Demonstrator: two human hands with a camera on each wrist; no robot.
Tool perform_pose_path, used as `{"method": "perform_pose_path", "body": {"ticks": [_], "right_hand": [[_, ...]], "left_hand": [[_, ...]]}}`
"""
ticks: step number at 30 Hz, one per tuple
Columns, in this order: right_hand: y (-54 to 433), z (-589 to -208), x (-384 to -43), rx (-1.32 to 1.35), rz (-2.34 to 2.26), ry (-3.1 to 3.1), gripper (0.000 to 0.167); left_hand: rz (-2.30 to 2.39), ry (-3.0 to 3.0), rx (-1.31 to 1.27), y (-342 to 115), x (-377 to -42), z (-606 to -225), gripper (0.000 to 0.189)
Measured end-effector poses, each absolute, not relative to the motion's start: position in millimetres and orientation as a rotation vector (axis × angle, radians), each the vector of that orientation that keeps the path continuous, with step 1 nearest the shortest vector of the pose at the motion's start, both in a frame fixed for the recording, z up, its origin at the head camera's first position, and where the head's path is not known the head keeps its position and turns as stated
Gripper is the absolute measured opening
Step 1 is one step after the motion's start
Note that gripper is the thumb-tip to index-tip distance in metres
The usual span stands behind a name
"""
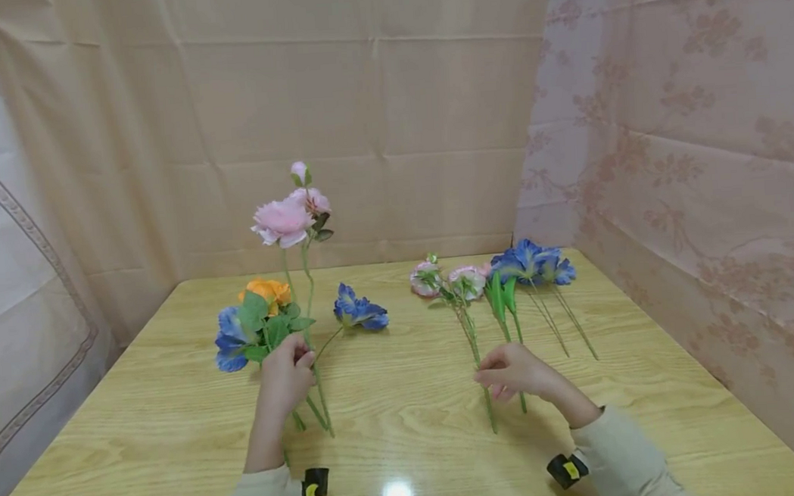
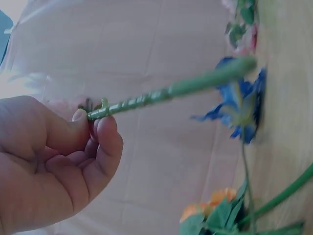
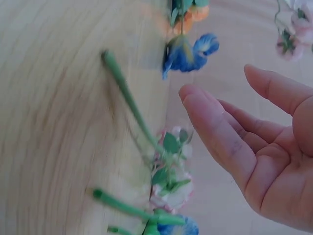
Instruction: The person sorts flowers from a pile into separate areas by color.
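Observation:
My left hand (image 1: 289, 380) pinches the green stem (image 2: 161, 94) of a pink artificial flower spray between thumb and fingertips. Its blooms (image 1: 282, 223) and a bud stand upright above that hand. Beside the left hand lie an orange flower (image 1: 270, 292) with green leaves, a blue flower (image 1: 230, 340) and another blue flower (image 1: 360, 311). On the right side my right hand (image 1: 517, 370) hovers over the stem of a pale pink flower spray (image 1: 467, 281). In the right wrist view its thumb and fingers (image 3: 210, 115) stand apart, with nothing between them.
Beyond the right hand lie green stems with broad leaves (image 1: 499, 302) and several blue flowers (image 1: 530, 261), their thin stems pointing toward the front right. The wooden table (image 1: 407, 407) is bordered by a beige cloth backdrop (image 1: 376, 128) and a patterned cloth (image 1: 691, 146) on the right.

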State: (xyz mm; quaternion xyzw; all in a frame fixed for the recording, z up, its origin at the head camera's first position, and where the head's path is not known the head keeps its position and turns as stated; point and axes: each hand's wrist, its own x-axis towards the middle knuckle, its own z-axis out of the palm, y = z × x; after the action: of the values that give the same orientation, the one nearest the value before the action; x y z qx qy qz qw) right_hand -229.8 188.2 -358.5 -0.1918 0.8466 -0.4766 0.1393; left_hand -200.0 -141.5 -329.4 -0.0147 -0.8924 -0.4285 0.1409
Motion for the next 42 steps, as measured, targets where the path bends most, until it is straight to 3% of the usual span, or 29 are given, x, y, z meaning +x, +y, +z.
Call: {"method": "perform_pose_path", "body": {"ticks": [18,42], "right_hand": [[117.9,-345.6,-203.3,-0.814,-1.52,2.227,0.029],[106.2,-359.5,-197.7,-0.942,-1.751,2.169,0.008]], "left_hand": [[-1.668,-2.398,-0.525,-80.4,-193.2,-335.7,0.01],[-1.575,-2.438,-0.684,-58.5,-193.2,-339.6,0.012]]}}
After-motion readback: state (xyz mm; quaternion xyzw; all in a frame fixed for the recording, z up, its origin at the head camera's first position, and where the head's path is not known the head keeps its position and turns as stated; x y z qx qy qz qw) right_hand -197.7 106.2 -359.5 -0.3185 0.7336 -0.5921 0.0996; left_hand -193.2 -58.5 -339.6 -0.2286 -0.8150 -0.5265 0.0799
